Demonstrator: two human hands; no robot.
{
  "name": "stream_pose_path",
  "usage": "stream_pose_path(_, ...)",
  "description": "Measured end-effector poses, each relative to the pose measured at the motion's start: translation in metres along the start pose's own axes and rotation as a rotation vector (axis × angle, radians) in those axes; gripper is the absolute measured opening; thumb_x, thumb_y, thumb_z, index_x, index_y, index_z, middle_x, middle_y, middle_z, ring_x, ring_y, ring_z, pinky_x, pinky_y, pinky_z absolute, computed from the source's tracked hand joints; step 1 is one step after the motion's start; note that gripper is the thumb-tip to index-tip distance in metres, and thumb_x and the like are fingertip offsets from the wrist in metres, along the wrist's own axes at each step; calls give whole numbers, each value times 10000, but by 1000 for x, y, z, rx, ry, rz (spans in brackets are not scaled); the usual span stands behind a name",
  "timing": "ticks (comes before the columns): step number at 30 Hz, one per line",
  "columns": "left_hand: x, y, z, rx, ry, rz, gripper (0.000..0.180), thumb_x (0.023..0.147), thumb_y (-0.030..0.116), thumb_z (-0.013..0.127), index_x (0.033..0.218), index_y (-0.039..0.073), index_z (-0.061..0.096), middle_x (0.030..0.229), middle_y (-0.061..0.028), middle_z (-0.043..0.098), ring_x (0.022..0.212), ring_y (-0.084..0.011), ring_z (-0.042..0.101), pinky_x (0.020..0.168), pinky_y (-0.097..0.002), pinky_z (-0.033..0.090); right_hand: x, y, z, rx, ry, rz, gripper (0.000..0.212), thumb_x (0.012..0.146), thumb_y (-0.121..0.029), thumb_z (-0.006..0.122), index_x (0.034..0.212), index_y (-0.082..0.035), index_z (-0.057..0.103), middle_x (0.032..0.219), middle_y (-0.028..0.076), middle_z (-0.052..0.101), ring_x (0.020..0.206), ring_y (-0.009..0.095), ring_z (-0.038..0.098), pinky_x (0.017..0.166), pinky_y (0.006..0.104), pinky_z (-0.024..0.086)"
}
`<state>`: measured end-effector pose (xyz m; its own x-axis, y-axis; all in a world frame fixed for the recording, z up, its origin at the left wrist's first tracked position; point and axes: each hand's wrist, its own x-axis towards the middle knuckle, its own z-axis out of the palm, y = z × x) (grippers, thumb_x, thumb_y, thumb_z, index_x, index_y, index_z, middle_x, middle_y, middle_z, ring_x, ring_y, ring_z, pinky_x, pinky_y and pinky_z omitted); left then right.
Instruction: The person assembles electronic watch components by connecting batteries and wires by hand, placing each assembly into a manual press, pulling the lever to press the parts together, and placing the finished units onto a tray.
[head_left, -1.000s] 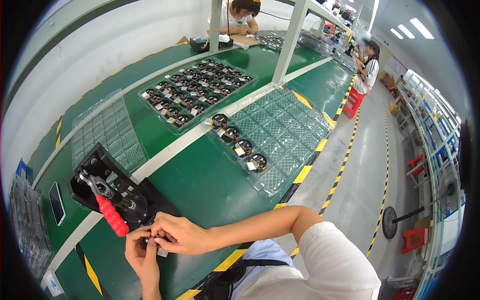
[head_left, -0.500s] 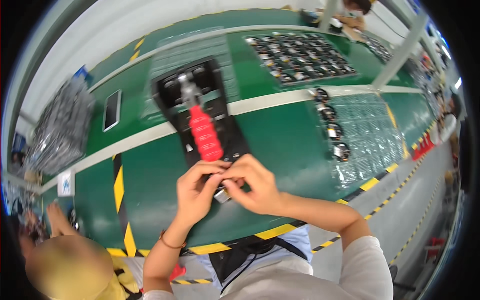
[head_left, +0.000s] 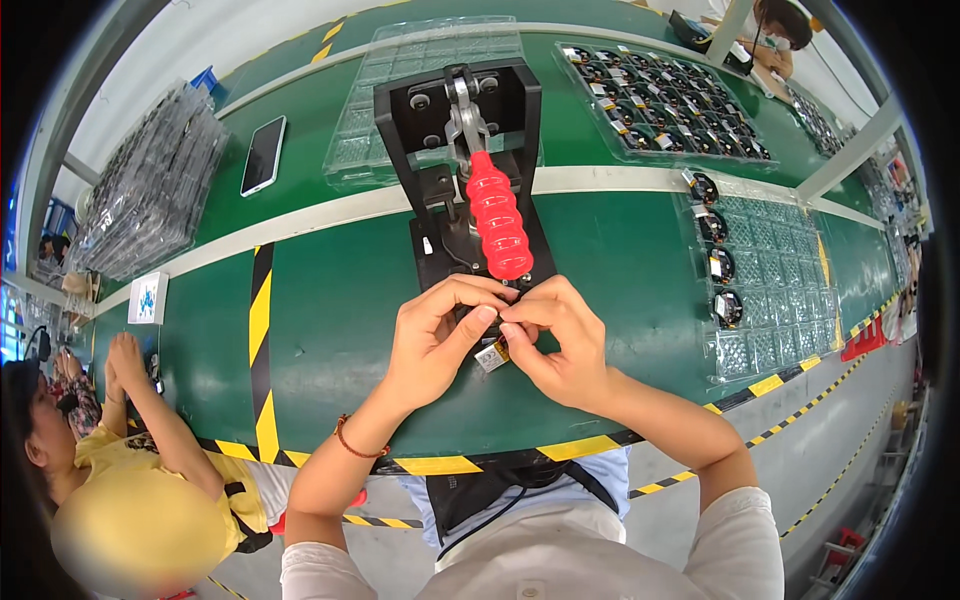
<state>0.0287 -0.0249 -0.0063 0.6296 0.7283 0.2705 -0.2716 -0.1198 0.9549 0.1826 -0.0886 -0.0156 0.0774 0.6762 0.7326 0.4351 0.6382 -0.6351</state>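
Note:
In front of a black toggle-clamp press [head_left: 440, 262] with a red ribbed handle [head_left: 497, 222], my two hands meet close to the table. My left hand [head_left: 440, 335] pinches with thumb and forefinger, and my right hand [head_left: 560, 335] pinches right beside it, thumb tips nearly touching. Between and below the fingers shows a small silver battery pack [head_left: 492, 355] with a yellowish end. It seems joined to a dark part that the fingers mostly cover. The handle's rounded end points toward my fingertips.
At right, a clear blister tray [head_left: 775, 280] holds several round black circuit assemblies [head_left: 720, 262]. A fuller tray [head_left: 660, 105] lies behind it. Stacked trays [head_left: 150, 185] and a phone [head_left: 263, 157] are at left. A co-worker in yellow [head_left: 150, 500] sits nearby.
The view has shifted, so the press and table sit farther right in the picture. Both hands remain pinched together before the press, with the battery pack still hanging below the fingers.

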Motion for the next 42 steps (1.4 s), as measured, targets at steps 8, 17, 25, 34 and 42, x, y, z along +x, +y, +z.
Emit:
stream_pose_path(8, 0, -1, 3, -52, 32, -41, 134, 949, 72, 505, 994, -24, 587, 1099, -135, 608, 971, -154, 578, 863, -296, 463, 4, 1, -3, -108, -19, -47, 240, 736, 98, 665, 938, -27, 635, 822, 65, 538, 589, 97, 494, 502, 221, 415)
stream_pose_path(17, 1, 5, 9, -220, 126, -167, 223, 903, -22, 542, 1126, -27, 535, 1083, -128, 632, 1039, -154, 590, 882, -266, 490, 4, 3, -4, -117, -8, -23, 233, 732, 101, 664, 926, -27, 646, 805, 60, 539, 598, 100, 510, 508, 222, 421)
stream_pose_path(25, -1, 4, 6, -107, 145, -195, 243, 861, -49, 590, 1102, -24, 588, 1005, -82, 656, 917, -93, 618, 779, -207, 503, 6, 3, -5, -112, -40, -12, 227, 722, 101, 670, 912, -24, 655, 798, 59, 542, 602, 103, 513, 516, 224, 424)
stream_pose_path(34, -1, 8, 4, -58, 128, -218, 237, 855, -54, 597, 1091, -49, 610, 1009, -109, 658, 920, -120, 621, 809, -232, 499, 6, 3, -6, -74, -51, 23, 234, 715, 105, 674, 910, -24, 657, 799, 64, 549, 606, 104, 521, 520, 222, 425)
stream_pose_path(42, -4, 2, 6, -73, 146, -124, 239, 851, -58, 600, 1086, -28, 624, 1010, -87, 655, 929, -103, 616, 755, -196, 491, 3, 6, -5, -143, -31, -61, 240, 707, 107, 676, 909, -18, 648, 793, 70, 543, 605, 111, 532, 521, 218, 439)
